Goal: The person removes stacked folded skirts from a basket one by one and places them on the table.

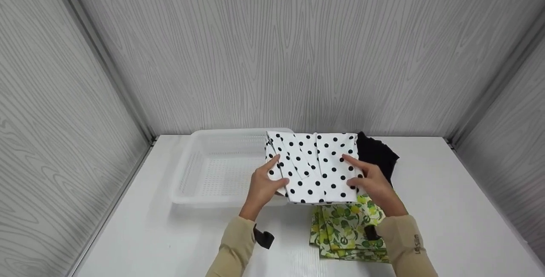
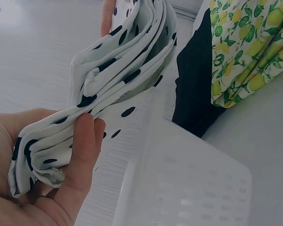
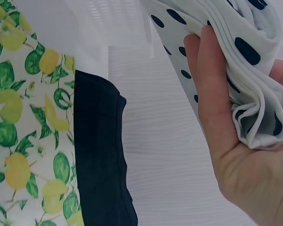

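A folded white cloth with black polka dots (image 1: 315,166) is held up between both hands, its stacked layers showing in the two wrist views. My left hand (image 1: 264,185) grips its left edge, thumb on the near face and fingers behind. At the opposite edge, my right hand (image 1: 372,183) pinches the folds between thumb and fingers. In the left wrist view the fingers (image 2: 82,155) curl round the folded layers. The raised cloth overlaps the right end of a white plastic basket (image 1: 181,183) in the head view.
Below the right hand lies a folded lemon-print cloth (image 1: 349,230). A black cloth (image 1: 377,155) shows behind the right side of the dotted one. All stand on a white table (image 1: 140,226), with grey wood-grain panels (image 1: 272,55) on three sides.
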{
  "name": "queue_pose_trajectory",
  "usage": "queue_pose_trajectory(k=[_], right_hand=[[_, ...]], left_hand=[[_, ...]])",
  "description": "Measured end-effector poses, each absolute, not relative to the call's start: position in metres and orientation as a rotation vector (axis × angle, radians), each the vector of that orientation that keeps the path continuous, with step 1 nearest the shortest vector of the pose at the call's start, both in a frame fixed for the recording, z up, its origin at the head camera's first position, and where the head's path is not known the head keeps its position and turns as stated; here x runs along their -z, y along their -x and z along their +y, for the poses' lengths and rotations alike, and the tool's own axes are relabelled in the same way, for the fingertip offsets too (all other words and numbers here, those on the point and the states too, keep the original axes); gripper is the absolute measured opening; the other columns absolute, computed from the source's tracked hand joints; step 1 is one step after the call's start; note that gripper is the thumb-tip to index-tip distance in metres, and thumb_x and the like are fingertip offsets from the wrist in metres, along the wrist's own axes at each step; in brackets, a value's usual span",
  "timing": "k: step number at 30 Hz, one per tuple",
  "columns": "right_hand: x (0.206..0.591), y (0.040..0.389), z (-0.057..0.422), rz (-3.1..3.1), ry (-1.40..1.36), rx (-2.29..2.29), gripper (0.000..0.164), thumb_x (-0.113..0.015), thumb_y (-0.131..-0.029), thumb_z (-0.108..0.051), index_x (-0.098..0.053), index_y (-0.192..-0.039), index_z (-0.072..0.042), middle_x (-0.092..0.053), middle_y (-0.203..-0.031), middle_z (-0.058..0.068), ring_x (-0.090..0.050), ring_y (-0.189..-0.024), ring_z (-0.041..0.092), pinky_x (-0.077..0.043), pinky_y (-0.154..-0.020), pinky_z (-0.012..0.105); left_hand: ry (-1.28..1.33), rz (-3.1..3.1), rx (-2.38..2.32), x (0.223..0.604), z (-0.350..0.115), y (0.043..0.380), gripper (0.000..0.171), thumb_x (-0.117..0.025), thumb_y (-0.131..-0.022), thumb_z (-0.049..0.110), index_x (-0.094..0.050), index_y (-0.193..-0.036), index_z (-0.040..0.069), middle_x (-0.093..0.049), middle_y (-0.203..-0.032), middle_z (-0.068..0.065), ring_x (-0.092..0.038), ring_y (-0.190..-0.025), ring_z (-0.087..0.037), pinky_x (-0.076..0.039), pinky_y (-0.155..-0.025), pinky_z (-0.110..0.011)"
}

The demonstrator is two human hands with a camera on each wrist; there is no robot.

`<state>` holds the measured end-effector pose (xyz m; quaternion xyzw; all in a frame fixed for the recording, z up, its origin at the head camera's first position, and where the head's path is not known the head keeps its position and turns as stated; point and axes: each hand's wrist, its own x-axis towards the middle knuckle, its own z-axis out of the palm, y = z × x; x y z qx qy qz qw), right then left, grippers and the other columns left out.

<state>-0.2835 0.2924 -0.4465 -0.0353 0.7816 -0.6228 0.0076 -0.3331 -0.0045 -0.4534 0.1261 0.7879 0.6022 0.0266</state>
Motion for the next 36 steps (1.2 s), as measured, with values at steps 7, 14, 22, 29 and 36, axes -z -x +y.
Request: queue_pose_trajectory(k=[7, 14, 22, 29, 36], right_hand=[[0.45, 0.277, 0.306, 2.446, 0.111, 1.953, 0.072, -0.059, -0.089, 0.014, -0.037, -0.155, -0.003, -0.025, -0.164, 0.019, -0.001, -0.153, 0.033, -0.044, -0.083, 0.024], [0.453, 0.269, 0.319, 2.485, 0.083, 1.935, 0.072, -0.058, -0.089, 0.014, -0.036, -0.155, -0.001, -0.022, -0.164, 0.02, -0.002, -0.153, 0.036, -0.042, -0.092, 0.016], [0.451, 0.259, 0.336, 2.499, 0.004, 1.921, 0.072, -0.058, -0.089, 0.012, -0.035, -0.156, -0.001, -0.022, -0.165, 0.019, -0.002, -0.153, 0.036, -0.037, -0.1, 0.022], [0.458, 0.254, 0.346, 2.472, -0.046, 1.963, 0.074, -0.058, -0.087, 0.014, -0.033, -0.156, 0.0, -0.02, -0.164, 0.022, -0.007, -0.152, 0.038, -0.042, -0.085, 0.021], [0.466, 0.253, 0.352, 2.482, -0.052, 1.94, 0.074, -0.059, -0.086, 0.015, -0.035, -0.154, 0.003, -0.022, -0.163, 0.023, -0.001, -0.152, 0.04, -0.041, -0.089, 0.018]], left_hand=[[-0.425, 2.465, -1.836, 0.456, 0.012, 0.33, 0.073, -0.076, -0.082, 0.003, -0.049, -0.15, 0.004, -0.052, -0.145, -0.024, -0.065, -0.11, -0.035, -0.054, -0.091, -0.045], [-0.454, 2.461, -1.853, 0.46, 0.026, 0.323, 0.073, -0.076, -0.082, 0.004, -0.05, -0.149, 0.004, -0.047, -0.15, -0.022, -0.054, -0.127, -0.031, -0.052, -0.09, -0.039], [-0.471, 2.455, -1.864, 0.464, 0.044, 0.319, 0.072, -0.077, -0.081, 0.004, -0.051, -0.148, 0.004, -0.049, -0.149, -0.022, -0.049, -0.134, -0.035, -0.047, -0.102, -0.045], [-0.464, 2.443, -1.857, 0.471, 0.056, 0.315, 0.071, -0.077, -0.081, 0.004, -0.052, -0.148, 0.006, -0.05, -0.149, -0.018, -0.053, -0.128, -0.03, -0.052, -0.084, -0.034], [-0.409, 2.41, -1.878, 0.483, 0.062, 0.309, 0.072, -0.076, -0.08, 0.002, -0.053, -0.148, 0.006, -0.05, -0.149, -0.019, -0.061, -0.096, -0.032, -0.045, -0.055, -0.026]])
